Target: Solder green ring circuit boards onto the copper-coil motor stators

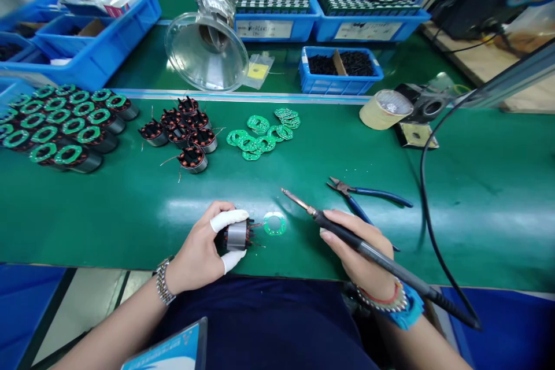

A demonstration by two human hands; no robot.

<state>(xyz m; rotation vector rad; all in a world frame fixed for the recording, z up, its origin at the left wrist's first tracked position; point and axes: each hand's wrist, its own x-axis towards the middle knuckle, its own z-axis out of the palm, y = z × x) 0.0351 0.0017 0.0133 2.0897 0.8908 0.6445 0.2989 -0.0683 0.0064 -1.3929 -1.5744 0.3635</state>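
Note:
My left hand (203, 245), with white finger cots on thumb and forefinger, grips a motor stator (237, 236) lying on its side. Its black pins and thin copper wires point right. Just beyond them, a green ring-shaped circuit board (274, 224) lies flat on the mat. In my right hand (362, 251) is a soldering iron (342, 231), held like a pen. Its copper-coloured tip points up and left, apart from the board and stator. Blue-handled cutting pliers (368, 192) lie open beyond my right hand, their lower handle partly hidden.
Several bare stators (195, 159) and loose ring boards (255, 141) lie mid-table. Stators topped with boards (65, 127) stand left. A fume-extraction hood (208, 52) hangs behind. Blue bins (342, 85) line the back. A solder spool (385, 110) and the iron's cable (427, 196) are right.

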